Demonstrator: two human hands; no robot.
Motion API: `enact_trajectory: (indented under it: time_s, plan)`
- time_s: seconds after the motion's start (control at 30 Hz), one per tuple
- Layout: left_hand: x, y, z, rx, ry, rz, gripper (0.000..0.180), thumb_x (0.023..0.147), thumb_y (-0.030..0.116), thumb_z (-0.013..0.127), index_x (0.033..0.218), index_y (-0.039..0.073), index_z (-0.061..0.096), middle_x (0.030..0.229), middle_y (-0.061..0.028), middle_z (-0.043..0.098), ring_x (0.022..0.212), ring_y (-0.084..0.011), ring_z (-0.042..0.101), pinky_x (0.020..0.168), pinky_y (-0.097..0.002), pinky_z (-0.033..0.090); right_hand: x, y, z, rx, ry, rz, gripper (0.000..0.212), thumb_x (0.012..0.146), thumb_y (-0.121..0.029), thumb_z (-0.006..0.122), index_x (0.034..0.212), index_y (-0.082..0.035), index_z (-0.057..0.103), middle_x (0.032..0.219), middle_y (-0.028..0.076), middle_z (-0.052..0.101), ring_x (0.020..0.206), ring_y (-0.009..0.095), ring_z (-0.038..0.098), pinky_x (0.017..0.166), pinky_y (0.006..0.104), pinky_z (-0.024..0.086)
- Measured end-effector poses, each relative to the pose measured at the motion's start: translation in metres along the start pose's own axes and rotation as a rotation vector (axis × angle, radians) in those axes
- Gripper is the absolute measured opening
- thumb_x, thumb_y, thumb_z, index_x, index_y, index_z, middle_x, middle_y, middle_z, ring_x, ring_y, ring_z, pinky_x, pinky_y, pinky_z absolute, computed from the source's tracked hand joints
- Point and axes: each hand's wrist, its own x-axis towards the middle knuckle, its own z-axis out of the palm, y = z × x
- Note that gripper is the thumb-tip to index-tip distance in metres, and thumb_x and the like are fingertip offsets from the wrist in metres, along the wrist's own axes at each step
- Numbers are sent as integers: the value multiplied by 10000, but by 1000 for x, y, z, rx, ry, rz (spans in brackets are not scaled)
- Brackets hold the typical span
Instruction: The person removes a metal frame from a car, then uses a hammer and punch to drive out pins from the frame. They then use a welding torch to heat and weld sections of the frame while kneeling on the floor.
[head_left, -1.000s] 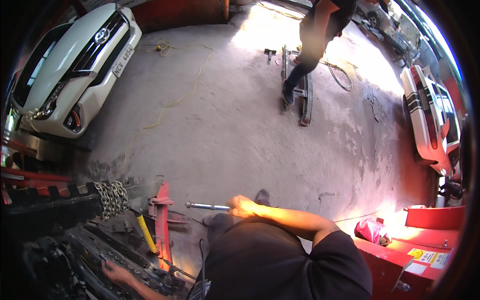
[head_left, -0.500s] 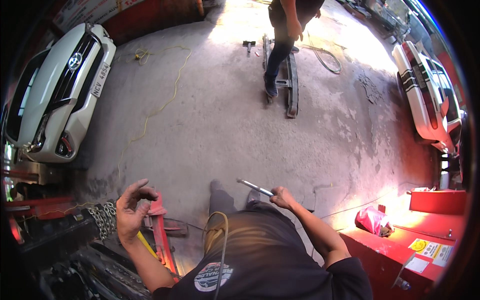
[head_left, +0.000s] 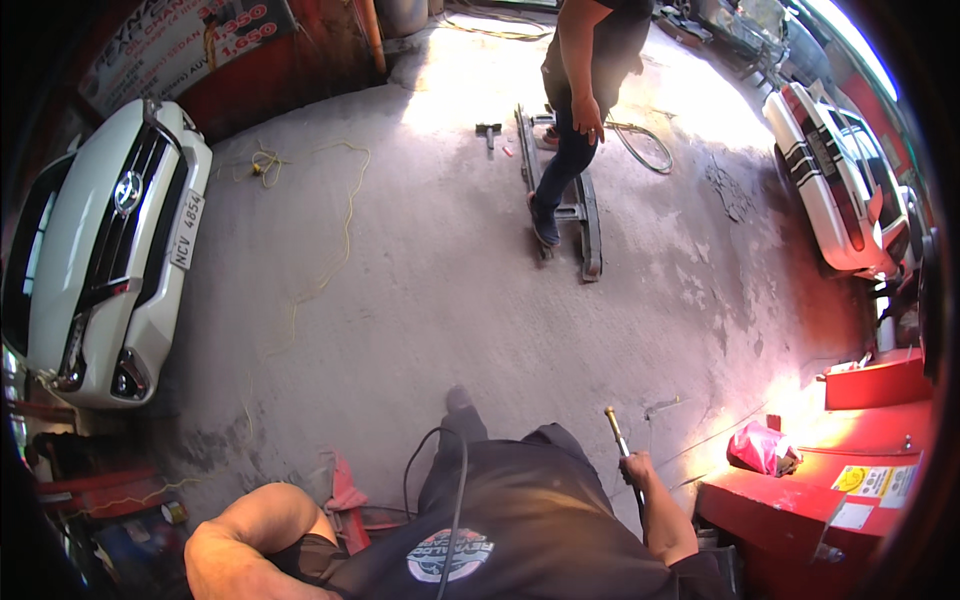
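Observation:
My right hand [head_left: 637,468] is closed around a slim silver rod-shaped tool [head_left: 618,432] with a brass-coloured end. The tool points away from me, beside my right hip, and its lower part looks dark. Its exact kind cannot be made out. My left arm [head_left: 245,530] is bent sharply at the elbow at the lower left, and the left hand is out of view. Near that arm stands a red metal stand or jack part [head_left: 345,498]. A dark cable [head_left: 462,500] loops over the front of my shirt.
Ahead, another person [head_left: 572,130] has a foot at a dark metal frame [head_left: 590,235]. A hammer-like tool [head_left: 489,135] lies left of it. A yellow cord [head_left: 348,225] crosses the concrete. White vehicles [head_left: 125,250] flank both sides. Red equipment [head_left: 765,505] bearing a pink bag [head_left: 757,447] stands right.
My left hand has swung back out of view, leaving the bent elbow. My right hand has moved rightward and lower, turning the tool from leftward to nearly straight ahead. The view has tilted up.

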Motion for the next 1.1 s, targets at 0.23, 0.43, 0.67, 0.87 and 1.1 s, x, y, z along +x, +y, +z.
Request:
enact_trajectory:
  time_s: [0.23,0.43,0.67,0.87,1.1]
  plan:
    - [-26,-38,-71,58,46,61,227,915,288,618,1140,308,639,818,-149,643,621,-224,565,609,-336,460,-48,-47,44,153,-12,9,105,845,-81,629,792,10,633,603,82,551,463,186,515,417,346,412]
    - [-16,-92,-108,-9,93,142,159,920,256,612,1078,276,627,798,-142,630,608,-220,554,591,-336,448,-44,-75,41,20,37,-27,104,832,-72,634,827,29,657,621,92,577,478,188,535,424,347,422]
    - [45,-165,-134,-56,-134,100,102,926,243,540,1011,224,595,767,-153,621,600,-216,558,570,-336,444,-3,-93,9,75,69,33,103,840,-70,622,797,20,647,610,91,572,472,186,529,418,359,412]
    - [123,-222,-134,0,90,79,93,847,116,592,849,196,544,737,-135,613,575,-203,549,542,-310,439,64,-104,-47,86,11,76,113,845,-92,641,777,-2,648,588,82,548,467,183,506,412,356,380]
    - [212,-286,-144,-1,42,63,151,833,77,615,819,192,518,723,-125,608,568,-196,544,531,-300,437,140,-179,-135,-77,51,-132,128,804,-75,638,795,49,671,621,129,628,473,222,582,404,386,438]
